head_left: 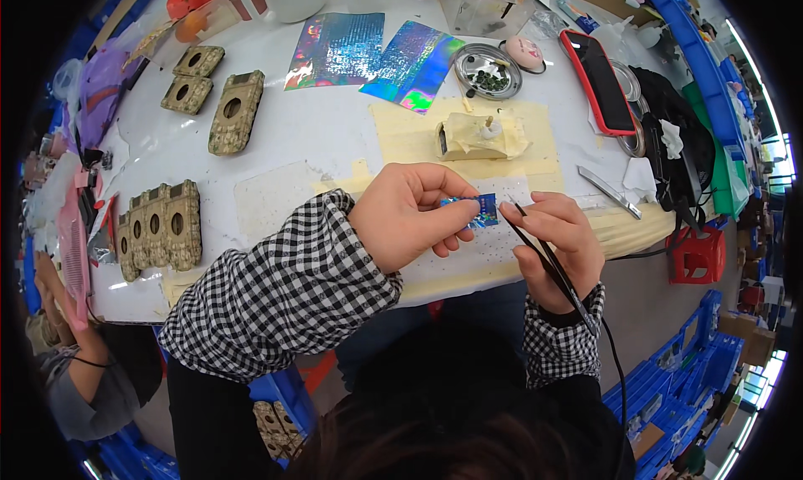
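Near the table's front edge, my left hand [413, 215] pinches a small shiny blue printed piece [487, 210] between thumb and fingers. I cannot make out whether it is a sticker or a packet. My right hand [562, 250] is just to its right, closed around slim black tweezers [548, 261]. Their tips point up and left, close to the blue piece. Beyond my hands, a block wrapped in cream masking tape [481, 138] rests on a taped patch of the table.
Camouflage model tank hulls [237, 113] stand at the left, with several more in a row [159, 229]. Holographic sheets [410, 66], a round dish of small green parts [488, 71], a red-cased phone [596, 82] and a utility knife [609, 192] lie around. Another person's arm [84, 354] is at far left.
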A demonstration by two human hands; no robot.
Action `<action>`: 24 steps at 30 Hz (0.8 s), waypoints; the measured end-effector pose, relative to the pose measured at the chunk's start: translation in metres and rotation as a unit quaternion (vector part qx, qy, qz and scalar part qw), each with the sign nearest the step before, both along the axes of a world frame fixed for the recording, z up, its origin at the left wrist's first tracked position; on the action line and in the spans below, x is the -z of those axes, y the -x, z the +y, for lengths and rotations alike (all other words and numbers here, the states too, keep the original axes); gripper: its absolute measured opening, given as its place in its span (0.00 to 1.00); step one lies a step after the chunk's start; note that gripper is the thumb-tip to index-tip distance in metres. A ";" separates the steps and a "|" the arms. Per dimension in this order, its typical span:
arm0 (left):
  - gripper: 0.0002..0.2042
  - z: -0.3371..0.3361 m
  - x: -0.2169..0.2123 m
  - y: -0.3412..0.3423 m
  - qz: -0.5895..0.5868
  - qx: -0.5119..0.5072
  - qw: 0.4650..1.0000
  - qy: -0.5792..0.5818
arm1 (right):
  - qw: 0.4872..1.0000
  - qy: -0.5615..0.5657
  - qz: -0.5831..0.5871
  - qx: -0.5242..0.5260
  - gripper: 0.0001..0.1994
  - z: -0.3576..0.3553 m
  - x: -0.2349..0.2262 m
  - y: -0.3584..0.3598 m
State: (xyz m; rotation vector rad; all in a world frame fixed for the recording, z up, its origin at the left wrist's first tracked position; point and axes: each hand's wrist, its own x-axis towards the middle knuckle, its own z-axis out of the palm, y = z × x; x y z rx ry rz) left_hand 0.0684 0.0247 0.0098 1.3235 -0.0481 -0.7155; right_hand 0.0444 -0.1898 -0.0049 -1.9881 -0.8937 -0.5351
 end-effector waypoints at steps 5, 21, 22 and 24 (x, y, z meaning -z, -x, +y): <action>0.12 0.000 0.001 0.001 -0.003 0.002 1.000 0.007 | 1.000 -0.001 -0.006 0.010 0.14 0.005 0.006 -0.004; 0.09 -0.001 -0.002 0.002 -0.009 -0.002 1.000 -0.008 | 1.000 -0.011 0.006 0.015 0.13 0.007 0.006 -0.005; 0.09 -0.001 -0.002 0.002 -0.011 -0.002 1.000 -0.008 | 1.000 -0.011 0.007 0.015 0.13 0.006 0.006 -0.004; 0.09 -0.001 -0.002 0.002 -0.014 -0.003 1.000 -0.010 | 1.000 -0.013 0.011 0.012 0.13 0.006 0.005 -0.004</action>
